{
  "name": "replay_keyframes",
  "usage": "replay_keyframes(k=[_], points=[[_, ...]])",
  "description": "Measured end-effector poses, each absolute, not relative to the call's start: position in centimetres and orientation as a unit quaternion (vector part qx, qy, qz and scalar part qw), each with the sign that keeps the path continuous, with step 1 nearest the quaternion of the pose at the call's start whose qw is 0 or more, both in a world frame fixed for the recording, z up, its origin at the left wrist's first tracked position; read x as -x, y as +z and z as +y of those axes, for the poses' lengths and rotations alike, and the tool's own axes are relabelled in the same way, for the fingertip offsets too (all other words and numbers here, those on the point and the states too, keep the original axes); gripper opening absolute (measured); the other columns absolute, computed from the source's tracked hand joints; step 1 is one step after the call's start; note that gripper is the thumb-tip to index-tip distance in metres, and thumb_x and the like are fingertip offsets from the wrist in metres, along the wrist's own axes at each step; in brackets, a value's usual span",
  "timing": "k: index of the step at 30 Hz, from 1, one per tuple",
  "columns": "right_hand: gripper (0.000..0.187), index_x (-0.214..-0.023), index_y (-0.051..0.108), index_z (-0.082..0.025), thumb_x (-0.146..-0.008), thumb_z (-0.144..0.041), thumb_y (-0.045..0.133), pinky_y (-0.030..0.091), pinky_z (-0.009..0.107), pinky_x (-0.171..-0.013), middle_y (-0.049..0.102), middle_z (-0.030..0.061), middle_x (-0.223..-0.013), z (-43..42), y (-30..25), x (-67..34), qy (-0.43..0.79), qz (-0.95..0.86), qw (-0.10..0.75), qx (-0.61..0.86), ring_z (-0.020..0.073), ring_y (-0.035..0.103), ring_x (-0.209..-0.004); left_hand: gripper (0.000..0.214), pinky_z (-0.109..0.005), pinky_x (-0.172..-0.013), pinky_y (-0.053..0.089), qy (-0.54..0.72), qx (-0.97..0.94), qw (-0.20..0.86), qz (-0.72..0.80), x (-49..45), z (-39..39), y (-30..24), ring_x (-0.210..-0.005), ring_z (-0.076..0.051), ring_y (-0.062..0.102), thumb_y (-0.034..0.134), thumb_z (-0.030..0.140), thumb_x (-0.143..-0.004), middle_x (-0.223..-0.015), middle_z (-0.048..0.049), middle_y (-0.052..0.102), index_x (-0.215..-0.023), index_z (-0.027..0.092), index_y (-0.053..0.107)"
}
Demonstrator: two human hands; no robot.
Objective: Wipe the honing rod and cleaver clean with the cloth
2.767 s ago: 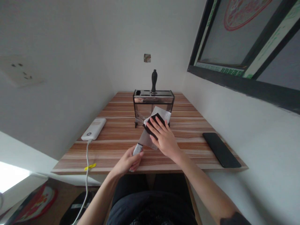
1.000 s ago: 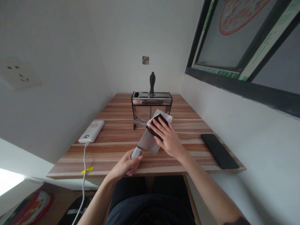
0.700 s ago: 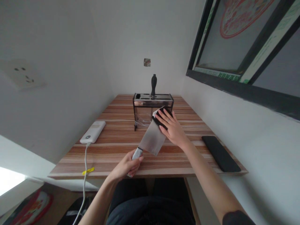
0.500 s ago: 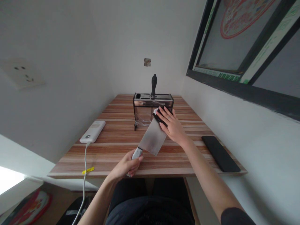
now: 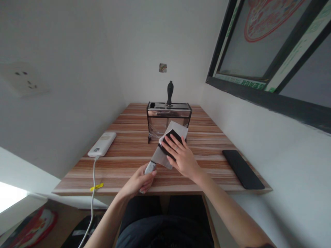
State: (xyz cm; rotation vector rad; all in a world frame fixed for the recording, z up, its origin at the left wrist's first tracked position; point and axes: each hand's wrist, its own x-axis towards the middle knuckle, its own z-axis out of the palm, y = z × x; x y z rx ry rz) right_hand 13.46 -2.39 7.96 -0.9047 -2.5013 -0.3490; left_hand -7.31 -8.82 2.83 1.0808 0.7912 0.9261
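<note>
My left hand (image 5: 139, 181) is closed around the pale, marbled handle (image 5: 150, 168) of a cleaver near the table's front edge. The cleaver's wide metal blade (image 5: 179, 128) points away and to the right, tilted over the tabletop. Pressed against the blade is a black cloth (image 5: 168, 135) with a whitish edge. Over this cloth lies my right hand (image 5: 182, 156), fingers stretched and slightly apart, hiding the middle of the blade. Behind the blade tip stands a knife holder (image 5: 169, 112) with clear panels and a metal top; a black-handled tool (image 5: 170, 93) sticks up from it.
On the wood-grain table (image 5: 124, 151) a white power bank (image 5: 102, 144) with a white cable (image 5: 93, 193) lies at left. A yellow strip (image 5: 97, 187) is by the front edge. At right lies a black phone (image 5: 243, 168). Walls and a dark window frame (image 5: 258, 91) close in the table.
My right hand has slid the black cloth down the blade toward the handle, uncovering the blade's far end. My left hand keeps its hold on the cleaver, nearly still.
</note>
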Motion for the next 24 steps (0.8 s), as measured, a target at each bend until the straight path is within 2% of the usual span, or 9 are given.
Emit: replay_keyframes(k=[11,17,24], points=[[0.06,-0.148,0.026,-0.022,-0.091,-0.024,0.046,0.015,0.048,-0.118,0.028,0.0015,-0.154,-5.9,5.9,-11.8,-0.108,-0.927,0.223,0.283,0.0218,0.019,-0.144,0.029,-0.011,-0.031,0.027,0.429,-0.493,0.674,0.346,7.4,-8.7,2.3,-0.03,-0.001,0.022,0.062,0.04,-0.085,-0.041,0.0144,0.034,-0.081,0.02,0.04],[0.055,-0.147,0.028,-0.023,-0.094,-0.025,0.041,0.012,0.049,-0.118,0.026,-0.0001,-0.155,-5.0,6.7,-12.1,-0.106,-0.924,0.221,0.293,0.0211,0.018,-0.144,0.029,-0.011,-0.031,0.026,0.43,-0.484,0.68,0.345,7.2,-8.5,2.5,-0.03,-0.001,0.022,0.063,0.038,-0.085,-0.041,0.0149,0.034,-0.084,0.02,0.041],[0.053,-0.147,0.028,-0.022,-0.096,-0.028,0.038,0.014,0.051,-0.117,0.025,0.0026,-0.155,-2.3,8.2,-12.7,-0.126,-0.909,0.225,0.329,0.0229,0.017,-0.144,0.026,-0.011,-0.031,0.026,0.421,-0.488,0.685,0.338,7.2,-8.7,2.8,-0.03,-0.001,0.021,0.06,0.037,-0.087,-0.043,0.0151,0.032,-0.084,0.02,0.04]])
